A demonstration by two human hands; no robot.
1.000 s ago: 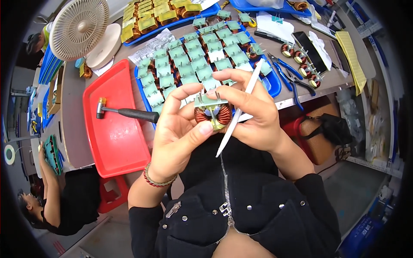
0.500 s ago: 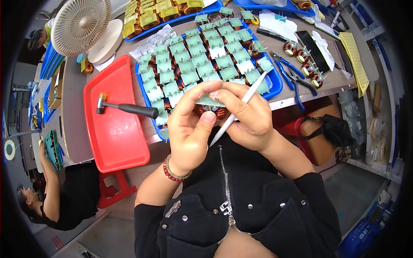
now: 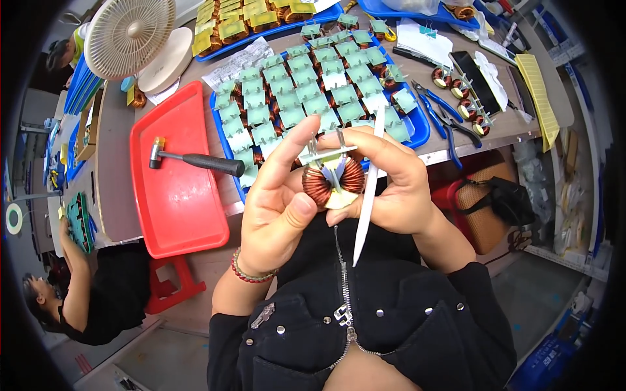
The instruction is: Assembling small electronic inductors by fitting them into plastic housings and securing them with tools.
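Note:
Between my two hands is a copper-wound toroidal coil [image 3: 317,189] with a pale green plate [image 3: 330,154] across its top and metal pins sticking up. Its wound side and a cream-coloured base piece show. My left hand [image 3: 270,212] grips it from the left, thumb against the windings, index finger raised behind. My right hand [image 3: 407,195] steadies the right side, thumb under the base and index finger at the pins. A white pointed stick [image 3: 368,208] is also tucked in my right hand, its tip toward my jacket. Just beyond lies a blue tray [image 3: 420,130] full of similar coils [image 3: 287,98].
At left, a red tray [image 3: 176,221] holds a hammer [image 3: 202,163]. Blue-handled pliers [image 3: 447,120] and several loose coils [image 3: 466,107] lie right. A fan [image 3: 134,29] and a tray of yellow-topped coils [image 3: 261,19] stand farther back. Another person [image 3: 98,287] works at far left.
The coil has tipped so its wound side and base now show. My left fingers have opened out somewhat, and the white stick has swung more upright.

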